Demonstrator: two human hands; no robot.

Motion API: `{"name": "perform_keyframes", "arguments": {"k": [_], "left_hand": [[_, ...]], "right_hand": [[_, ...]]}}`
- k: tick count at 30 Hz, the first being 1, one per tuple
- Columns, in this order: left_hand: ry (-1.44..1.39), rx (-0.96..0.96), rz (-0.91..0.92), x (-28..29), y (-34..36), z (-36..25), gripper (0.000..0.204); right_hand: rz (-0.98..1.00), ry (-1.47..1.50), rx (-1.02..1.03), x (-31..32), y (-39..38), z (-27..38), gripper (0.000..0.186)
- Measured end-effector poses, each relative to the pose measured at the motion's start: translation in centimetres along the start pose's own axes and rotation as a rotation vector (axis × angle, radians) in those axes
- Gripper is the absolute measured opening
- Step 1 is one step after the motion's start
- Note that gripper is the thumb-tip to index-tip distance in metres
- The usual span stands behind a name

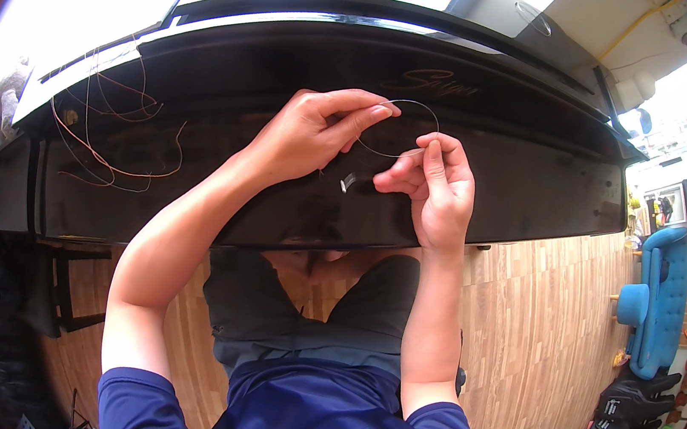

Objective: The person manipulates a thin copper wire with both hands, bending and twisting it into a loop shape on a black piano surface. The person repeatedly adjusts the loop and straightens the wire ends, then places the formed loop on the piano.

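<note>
A thin metal wire, bent into a round loop, hangs in the air between my two hands over the black piano lid. My left hand pinches it at the upper left of the loop between thumb and fingers. On the loop's right side, my right hand grips it between thumb and index finger, with the other fingers curled. Just left of my right fingertips shows a small shiny piece, too small to name. Several loose, curling thin wires, some copper-coloured, lie on the lid at the left.
The piano's long front edge runs across above my lap. A grey plush-looking figure sits at its left end. Wood floor stretches to the right, toward a blue sofa and black bags. A dark stand is at lower left.
</note>
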State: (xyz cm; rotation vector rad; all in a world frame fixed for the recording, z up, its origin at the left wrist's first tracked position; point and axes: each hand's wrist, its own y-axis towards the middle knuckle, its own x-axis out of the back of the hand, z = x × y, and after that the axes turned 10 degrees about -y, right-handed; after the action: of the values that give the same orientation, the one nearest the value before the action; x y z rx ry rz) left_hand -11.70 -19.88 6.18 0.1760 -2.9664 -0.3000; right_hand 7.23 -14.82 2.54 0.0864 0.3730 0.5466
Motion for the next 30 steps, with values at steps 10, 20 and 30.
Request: {"name": "perform_keyframes", "arguments": {"k": [10, 20, 30], "left_hand": [[-0.188, 0.069, -0.016, 1.1, 0.1, -0.6, 0.034], [-0.056, 0.103, -0.080, 0.5, 0.2, 0.1, 0.030], [-0.026, 0.076, -0.067, 0.2, 0.1, -0.1, 0.027]], "right_hand": [[-0.080, -0.242, 0.069, -0.3, -0.1, -0.4, 0.016], [0.012, -0.063, 0.185, 0.1, 0.1, -0.3, 0.010], [-0.028, -0.064, 0.119, 0.4, 0.1, -0.8, 0.012]]}}
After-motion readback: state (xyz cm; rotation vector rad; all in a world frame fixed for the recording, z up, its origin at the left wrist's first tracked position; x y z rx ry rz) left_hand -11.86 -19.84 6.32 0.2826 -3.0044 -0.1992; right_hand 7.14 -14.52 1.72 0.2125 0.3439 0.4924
